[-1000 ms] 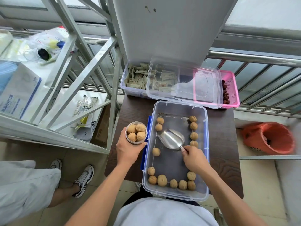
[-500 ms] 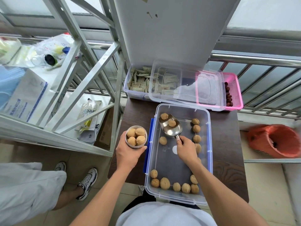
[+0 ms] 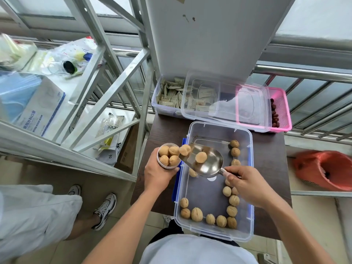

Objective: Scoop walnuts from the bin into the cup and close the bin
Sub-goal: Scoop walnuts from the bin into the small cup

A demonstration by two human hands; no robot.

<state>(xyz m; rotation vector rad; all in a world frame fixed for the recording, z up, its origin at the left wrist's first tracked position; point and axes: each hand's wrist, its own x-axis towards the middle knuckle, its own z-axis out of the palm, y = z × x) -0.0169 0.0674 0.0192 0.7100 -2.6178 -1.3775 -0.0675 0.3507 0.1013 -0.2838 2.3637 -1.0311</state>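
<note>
An open clear plastic bin [image 3: 247, 221] with blue latches sits on a dark table, with several walnuts [image 3: 196, 214] lying along its walls. My left hand [image 3: 158, 174] grips a small clear cup [image 3: 167, 165] holding several walnuts, just left of the bin's rim. My right hand [image 3: 245, 184] holds the handle of a metal scoop [image 3: 207, 163], tilted toward the cup. One walnut [image 3: 201, 157] lies in the scoop and another [image 3: 184, 149] sits at its lip by the cup's rim. The bin's clear lid [image 3: 224, 103] rests across the boxes behind.
Behind the bin stand a clear box of sachets [image 3: 171, 96] and a pink basket [image 3: 281, 109] with dark red fruit. A metal shelf frame [image 3: 106, 103] rises at the left. Another person's leg and shoes [image 3: 104, 208] are on the floor. An orange basket [image 3: 327, 170] lies at right.
My right hand has lifted the scoop with two walnuts from the bin's far end and swung it left to the cup, tilting it. The cup has stayed put.
</note>
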